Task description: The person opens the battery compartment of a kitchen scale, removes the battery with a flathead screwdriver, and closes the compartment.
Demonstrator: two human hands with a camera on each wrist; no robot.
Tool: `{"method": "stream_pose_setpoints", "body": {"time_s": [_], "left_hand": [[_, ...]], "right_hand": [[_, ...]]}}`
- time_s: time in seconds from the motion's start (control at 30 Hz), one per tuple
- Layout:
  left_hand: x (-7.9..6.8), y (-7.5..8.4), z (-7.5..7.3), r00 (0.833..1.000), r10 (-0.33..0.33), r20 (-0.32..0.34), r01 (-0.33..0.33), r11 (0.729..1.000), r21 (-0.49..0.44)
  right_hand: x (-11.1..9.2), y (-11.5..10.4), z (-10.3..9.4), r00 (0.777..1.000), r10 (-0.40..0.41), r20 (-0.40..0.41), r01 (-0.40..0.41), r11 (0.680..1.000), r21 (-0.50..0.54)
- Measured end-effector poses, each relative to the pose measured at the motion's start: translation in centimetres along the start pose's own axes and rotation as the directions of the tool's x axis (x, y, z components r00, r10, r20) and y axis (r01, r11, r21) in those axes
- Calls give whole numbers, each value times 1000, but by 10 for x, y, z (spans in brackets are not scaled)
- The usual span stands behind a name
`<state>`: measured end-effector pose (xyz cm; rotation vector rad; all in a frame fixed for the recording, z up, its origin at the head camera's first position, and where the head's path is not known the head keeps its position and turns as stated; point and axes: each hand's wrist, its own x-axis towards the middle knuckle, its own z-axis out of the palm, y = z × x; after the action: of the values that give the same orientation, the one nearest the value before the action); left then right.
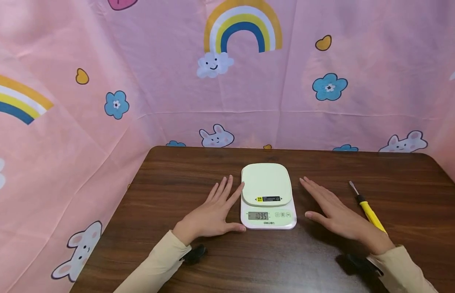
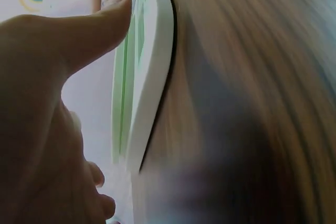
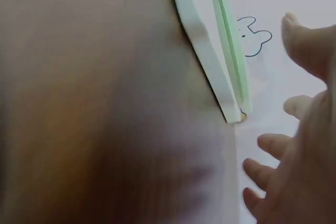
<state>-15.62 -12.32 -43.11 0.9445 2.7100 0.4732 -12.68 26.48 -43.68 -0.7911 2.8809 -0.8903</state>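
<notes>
The display (image 1: 258, 216) on the white and pale-green digital kitchen scale (image 1: 267, 185), mid-table (image 1: 190, 167), shows the digits 1095; the brand lettering below is too small to read surely. The left hand (image 1: 214, 213) is spread along its left edge, contact unclear. The right hand (image 1: 335, 213), thumb spread from extended fingers, hovers apart on its right, near a yellow-handled screwdriver (image 1: 367, 207).

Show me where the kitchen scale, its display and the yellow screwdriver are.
Kitchen scale (image 1: 267, 190): head view, on its weighing platform.
Display (image 1: 258, 216): head view, on its grey screen.
Yellow screwdriver (image 1: 368, 211): head view, on its handle.
</notes>
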Motion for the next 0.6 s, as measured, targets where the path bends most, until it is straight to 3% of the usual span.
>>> {"method": "stream_pose_setpoints", "body": {"time_s": [0.2, 0.4, 0.6], "left_hand": [[17, 16, 15, 999, 0, 37, 0, 1000, 2], [23, 21, 25, 1000, -12, 14, 12, 1000, 10], [21, 23, 26, 999, -34, -7, 35, 999, 10]], "right_hand": [[50, 7, 14, 1000, 15, -3, -14, 982, 187], [73, 15, 22, 999, 37, -4, -35, 978, 205], [87, 15, 26, 997, 79, 0, -77, 973, 217]]}}
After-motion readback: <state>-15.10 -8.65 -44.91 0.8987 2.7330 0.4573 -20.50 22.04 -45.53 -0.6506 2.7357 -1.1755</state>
